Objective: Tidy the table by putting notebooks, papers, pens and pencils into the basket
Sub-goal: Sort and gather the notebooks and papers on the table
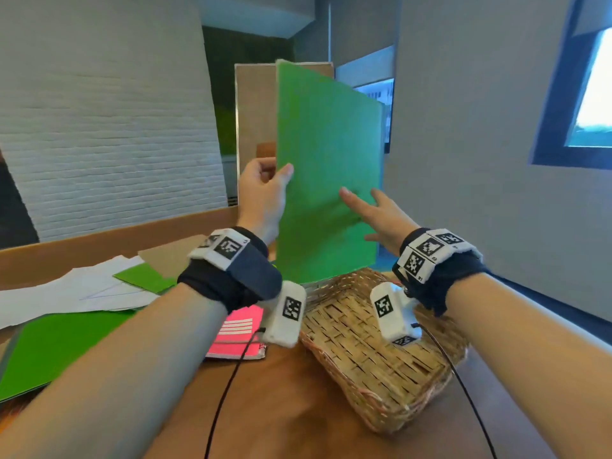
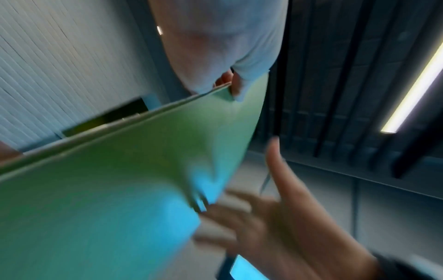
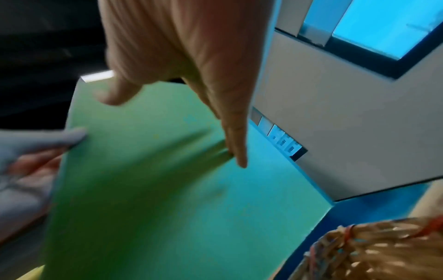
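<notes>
A stack of green and brown sheets (image 1: 326,167) stands upright above the far rim of the wicker basket (image 1: 381,369). My left hand (image 1: 265,190) grips the sheets' left edge, thumb on the front, fingers behind. The right hand (image 1: 374,210) lies against the green face with straight fingers. The left wrist view shows the same green sheet (image 2: 120,180) edge-on, and the right wrist view shows straight fingers (image 3: 236,140) touching the green sheet (image 3: 167,189). The basket (image 3: 374,250) looks empty where visible.
On the wooden table (image 1: 284,409) to the left lie a pink notebook (image 1: 240,332), a large green folder (image 1: 63,346), white papers (image 1: 76,293), a small green sheet (image 1: 145,276) and brown card (image 1: 172,253). A grey wall and a window (image 1: 592,94) are to the right.
</notes>
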Motion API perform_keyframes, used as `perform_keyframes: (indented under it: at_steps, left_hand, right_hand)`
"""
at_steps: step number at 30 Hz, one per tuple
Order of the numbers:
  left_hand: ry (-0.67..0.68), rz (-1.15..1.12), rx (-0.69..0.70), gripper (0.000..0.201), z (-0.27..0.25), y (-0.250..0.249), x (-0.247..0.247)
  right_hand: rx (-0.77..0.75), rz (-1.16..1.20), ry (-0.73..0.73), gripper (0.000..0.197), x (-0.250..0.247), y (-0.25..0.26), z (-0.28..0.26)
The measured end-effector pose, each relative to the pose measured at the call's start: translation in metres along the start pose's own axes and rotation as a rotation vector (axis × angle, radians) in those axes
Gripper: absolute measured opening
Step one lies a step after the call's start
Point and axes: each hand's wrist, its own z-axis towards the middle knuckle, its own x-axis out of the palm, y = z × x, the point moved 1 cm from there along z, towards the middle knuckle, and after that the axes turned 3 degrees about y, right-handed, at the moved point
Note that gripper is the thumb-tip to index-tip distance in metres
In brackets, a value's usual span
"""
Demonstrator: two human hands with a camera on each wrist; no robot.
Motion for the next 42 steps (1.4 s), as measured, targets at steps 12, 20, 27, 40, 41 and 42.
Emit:
perform_keyframes:
  at_steps: [12, 20, 27, 40, 41, 42]
  left_hand:
    - [0.666, 0.087, -0.115, 0.030, -0.060, 0.049, 0.083]
    - [0.478, 0.633, -0.263, 0.045, -0.031, 0.105, 0.048]
    - [0.303, 0.698, -0.400, 0.069, -0.012, 0.124, 0.028]
    - [0.602, 0.738, -0.509, 0.056, -0.006, 0.138, 0.051]
    - [0.616, 0.751, -0.506, 0.055, -0.003, 0.139, 0.056]
    - [0.634, 0.767, -0.503, 0.056, -0.002, 0.139, 0.059]
  right_hand:
    - [0.020, 0.131, -0.550, 0.019, -0.035, -0.021, 0.002]
    - [-0.140, -0.060, -0.690, 0.028, -0.064, -0.023, -0.015]
    - [-0.215, -0.081, -0.865, 0.028, -0.081, -0.012, -0.021]
    - [-0.137, -0.156, -1.010, 0.026, -0.108, -0.048, -0.018]
    - [-0.147, -0.128, -1.029, 0.030, -0.110, -0.047, -0.015]
    - [-0.152, -0.100, -1.046, 0.036, -0.112, -0.045, -0.014]
